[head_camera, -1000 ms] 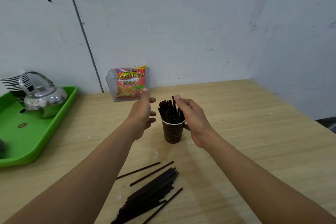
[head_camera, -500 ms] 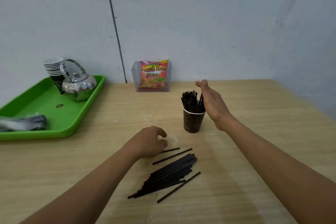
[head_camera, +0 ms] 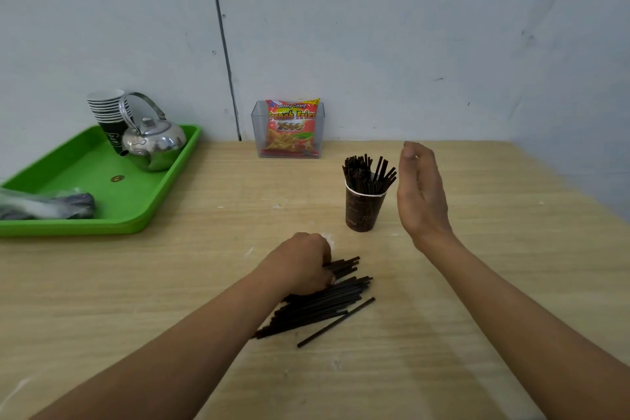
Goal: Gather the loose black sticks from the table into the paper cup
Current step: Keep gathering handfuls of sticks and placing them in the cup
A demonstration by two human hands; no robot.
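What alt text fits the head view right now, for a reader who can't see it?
The left hand grips some of the loose sticks lying on the table, while the open right hand hovers beside the cup, which already holds sticks. A green tray with a kettle sits far left.

Green tray [head_camera: 85, 222] on desk [head_camera: 511, 283] left: steel kettle [head_camera: 155, 143], stacked cups [head_camera: 109, 112], wrapped bundle [head_camera: 44, 204]. Clear box [head_camera: 288, 129] with fries packet [head_camera: 291, 124] at wall.
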